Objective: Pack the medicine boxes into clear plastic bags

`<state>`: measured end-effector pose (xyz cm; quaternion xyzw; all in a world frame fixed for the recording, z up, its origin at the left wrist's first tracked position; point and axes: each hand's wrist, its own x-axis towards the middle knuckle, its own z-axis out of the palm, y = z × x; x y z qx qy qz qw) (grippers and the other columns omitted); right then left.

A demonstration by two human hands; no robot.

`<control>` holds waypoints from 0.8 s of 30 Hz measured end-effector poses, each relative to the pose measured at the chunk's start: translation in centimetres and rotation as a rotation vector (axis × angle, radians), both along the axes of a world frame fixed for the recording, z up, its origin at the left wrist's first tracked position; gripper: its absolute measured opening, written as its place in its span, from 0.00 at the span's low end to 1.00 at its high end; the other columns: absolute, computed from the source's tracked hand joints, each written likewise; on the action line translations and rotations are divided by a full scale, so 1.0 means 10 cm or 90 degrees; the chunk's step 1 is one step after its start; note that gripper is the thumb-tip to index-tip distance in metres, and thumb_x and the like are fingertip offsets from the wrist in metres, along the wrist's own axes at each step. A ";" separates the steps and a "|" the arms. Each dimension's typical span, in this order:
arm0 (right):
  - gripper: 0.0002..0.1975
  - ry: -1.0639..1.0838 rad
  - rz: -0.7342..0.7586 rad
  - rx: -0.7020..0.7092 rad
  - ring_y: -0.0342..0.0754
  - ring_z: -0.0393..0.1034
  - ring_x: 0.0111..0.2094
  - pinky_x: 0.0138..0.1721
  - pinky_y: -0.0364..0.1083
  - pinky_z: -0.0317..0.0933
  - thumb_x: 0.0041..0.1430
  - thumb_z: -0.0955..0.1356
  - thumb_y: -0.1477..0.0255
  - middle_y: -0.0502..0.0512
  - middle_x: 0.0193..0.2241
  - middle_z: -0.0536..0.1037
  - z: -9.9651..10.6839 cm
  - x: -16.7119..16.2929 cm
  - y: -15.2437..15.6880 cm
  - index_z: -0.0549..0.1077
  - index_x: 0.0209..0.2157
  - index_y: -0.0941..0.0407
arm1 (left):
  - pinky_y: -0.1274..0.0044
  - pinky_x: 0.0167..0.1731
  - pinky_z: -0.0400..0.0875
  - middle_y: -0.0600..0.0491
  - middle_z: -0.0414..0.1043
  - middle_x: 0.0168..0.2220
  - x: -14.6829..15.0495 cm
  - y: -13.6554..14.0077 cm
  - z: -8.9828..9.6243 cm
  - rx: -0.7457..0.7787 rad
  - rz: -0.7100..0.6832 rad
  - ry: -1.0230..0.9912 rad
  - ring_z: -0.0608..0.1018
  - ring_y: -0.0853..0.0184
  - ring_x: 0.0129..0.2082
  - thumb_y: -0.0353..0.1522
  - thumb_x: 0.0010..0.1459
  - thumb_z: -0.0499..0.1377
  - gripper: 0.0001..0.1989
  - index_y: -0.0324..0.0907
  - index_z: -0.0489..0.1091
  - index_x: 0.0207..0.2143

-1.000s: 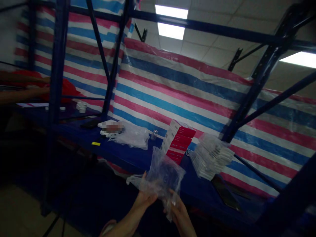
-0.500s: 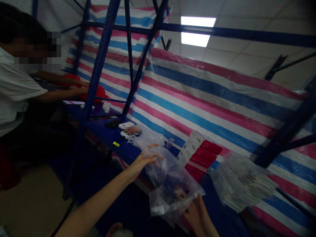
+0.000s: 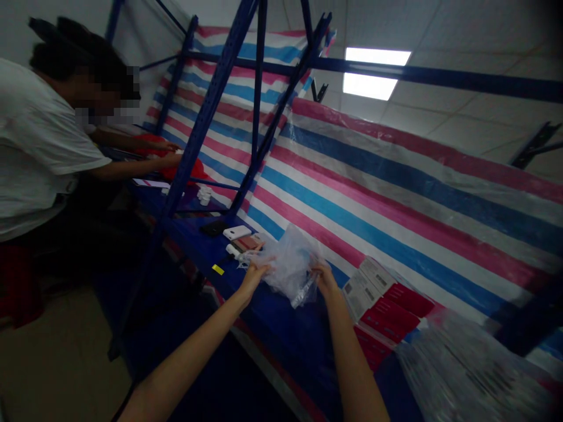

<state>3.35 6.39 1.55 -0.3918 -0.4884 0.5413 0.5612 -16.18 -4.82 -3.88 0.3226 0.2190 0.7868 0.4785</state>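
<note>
A crumpled clear plastic bag point(image 3: 288, 264) is bunched up between my two hands above the blue shelf. My left hand point(image 3: 256, 280) grips its left side, thumb and fingers closed on the film. At the bag's right edge, my right hand point(image 3: 324, 278) pinches the plastic, its fingers partly blurred. Just beyond my left hand lie a white device point(image 3: 236, 232) and a brown-and-tan item point(image 3: 248, 242). A small yellow tag point(image 3: 217, 269) rests near the shelf's front edge.
Red-and-white boxes point(image 3: 391, 313) are stacked right of my right arm, beside a plastic-wrapped pile point(image 3: 475, 363). A blue rack post point(image 3: 200, 126) rises at left. Beyond it a co-worker in a white shirt point(image 3: 48, 158) handles red material point(image 3: 189, 169). Striped sheeting point(image 3: 373, 193) lines the back.
My right hand has moved up and left, raising the bag from in front of the boxes. The bag, spread out before, is now bunched between my hands. The view has shifted.
</note>
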 end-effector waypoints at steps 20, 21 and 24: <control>0.10 -0.092 -0.217 0.012 0.41 0.62 0.16 0.17 0.39 0.54 0.42 0.61 0.73 0.49 0.19 0.71 -0.57 -0.18 0.78 0.69 0.28 0.58 | 0.67 0.56 0.54 0.47 0.59 0.52 -0.36 0.07 0.28 0.098 0.615 0.531 0.62 0.65 0.54 0.21 0.52 0.43 0.25 0.41 0.55 0.53; 0.11 -0.104 -0.227 0.015 0.42 0.63 0.17 0.18 0.40 0.55 0.43 0.61 0.72 0.49 0.20 0.71 -0.59 -0.17 0.79 0.69 0.30 0.58 | 0.68 0.54 0.57 0.47 0.62 0.50 -0.50 0.27 0.38 0.108 0.549 0.608 0.65 0.66 0.51 0.20 0.50 0.43 0.26 0.40 0.55 0.53; 0.16 -0.143 -0.297 0.038 0.44 0.65 0.20 0.20 0.42 0.57 0.48 0.57 0.68 0.50 0.22 0.71 -0.66 -0.15 0.83 0.67 0.38 0.55 | 0.68 0.54 0.55 0.42 0.60 0.53 -0.78 0.98 0.51 0.029 0.314 0.939 0.62 0.62 0.55 0.20 0.47 0.47 0.27 0.35 0.57 0.52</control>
